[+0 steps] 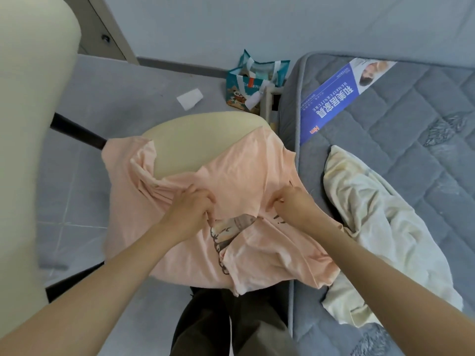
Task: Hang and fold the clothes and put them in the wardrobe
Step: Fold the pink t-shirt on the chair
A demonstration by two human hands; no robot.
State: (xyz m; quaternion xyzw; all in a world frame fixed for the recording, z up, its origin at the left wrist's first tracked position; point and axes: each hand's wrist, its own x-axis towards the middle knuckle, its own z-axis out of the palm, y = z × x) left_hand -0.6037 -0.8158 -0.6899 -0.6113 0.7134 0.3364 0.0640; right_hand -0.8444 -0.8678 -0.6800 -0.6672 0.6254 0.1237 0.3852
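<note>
A peach T-shirt [246, 173] with a brown printed picture lies spread and creased over a cream chair seat [200, 140]. My left hand [189, 210] grips a bunched fold of the shirt near its middle, just above the print. My right hand [293, 205] pinches the fabric a little to the right, near the shirt's right edge. Both forearms reach in from the bottom of the view. A pale yellow garment [372, 227] lies crumpled on the grey mattress [411, 124] to the right.
The chair's cream backrest [30, 124] fills the left edge. A teal shopping bag [254, 80] stands on the grey tiled floor by the wall, with a white paper scrap [189, 98] near it. A blue label [331, 104] lies on the mattress. A wardrobe corner [108, 29] shows at the top left.
</note>
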